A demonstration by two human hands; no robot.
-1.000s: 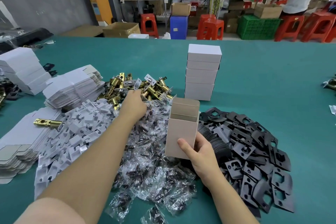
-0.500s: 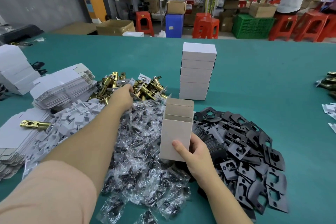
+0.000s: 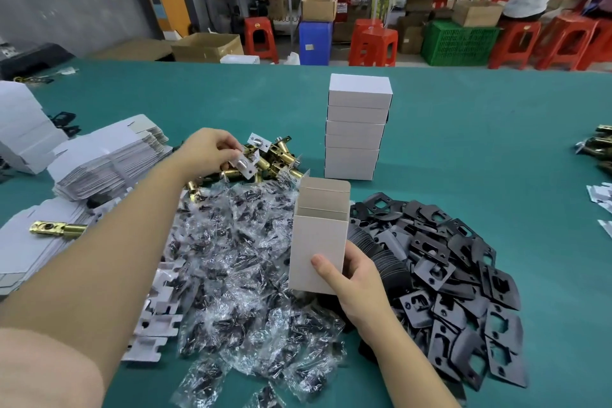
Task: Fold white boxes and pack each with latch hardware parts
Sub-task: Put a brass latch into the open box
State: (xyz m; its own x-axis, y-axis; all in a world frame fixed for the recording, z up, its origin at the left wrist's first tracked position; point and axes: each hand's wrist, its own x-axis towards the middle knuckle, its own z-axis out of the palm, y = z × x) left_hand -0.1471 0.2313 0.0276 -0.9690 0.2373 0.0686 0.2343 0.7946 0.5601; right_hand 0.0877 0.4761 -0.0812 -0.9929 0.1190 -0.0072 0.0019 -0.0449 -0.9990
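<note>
Far left of the left-hand fingers, on the green bench (image 3: 463, 149): stacks of flat white box blanks (image 3: 109, 162), with a lone brass latch (image 3: 59, 229) lying on the nearest stack. Just below and left of the same fingers, partly hidden under the forearm, a scatter of white card inserts (image 3: 159, 305).

Left hand (image 3: 207, 151) reaching over the heap of brass latches (image 3: 275, 156) — fingers (image 3: 228, 142) curled and pinching one latch by its silver faceplate (image 3: 245, 165), lifted slightly above the heap. Cannot tell how much of the latch body hangs behind the plate.

Between both hands, spreading toward the near bench edge: a wide pile of clear plastic bags of dark screws (image 3: 238, 275).

Right hand (image 3: 357, 285) gripping an open white box (image 3: 319, 238) upright, thumb pressed on the front panel, remaining fingers wrapped behind and out of sight. Box mouth facing up, top flap standing open at the back, interior showing brown card. Box bottom close above the bag pile; cannot tell whether touching.

Beyond the right-hand fingers, farther back on the bench — a stack of closed white boxes (image 3: 357, 126), standing apart from the held box.

Right of the right-hand fingers: a heap of black strike plates (image 3: 447, 281), overlapping one another, reaching almost to the wrist.

At the far right bench edge, a few more brass parts (image 3: 599, 149).
</note>
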